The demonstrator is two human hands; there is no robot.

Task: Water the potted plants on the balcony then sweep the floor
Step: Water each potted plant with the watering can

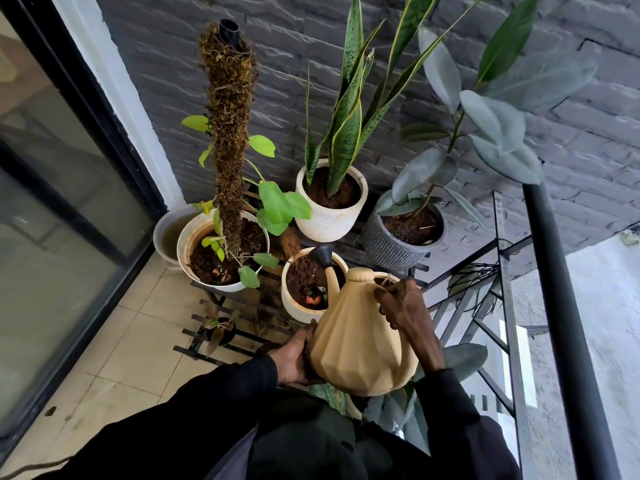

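Note:
A tan faceted watering can (356,344) is tilted forward, its black rose (323,255) over the soil of a small cream pot (294,308) on the black slatted stand (214,341). My right hand (403,306) grips the can's handle at the top. Under the can's left side, my left hand (294,358) cups the body. Behind stand a white pot with a moss pole (185,251), a white pot with a snake plant (332,220) and a grey ribbed pot with a rubber plant (384,245).
A glass sliding door (59,220) runs along the left. Beige floor tiles (114,358) lie in front of the stand. A black railing post (568,323) rises on the right. A tiny dark pot (221,332) sits on the lower slats. A dark stone wall (277,81) backs the plants.

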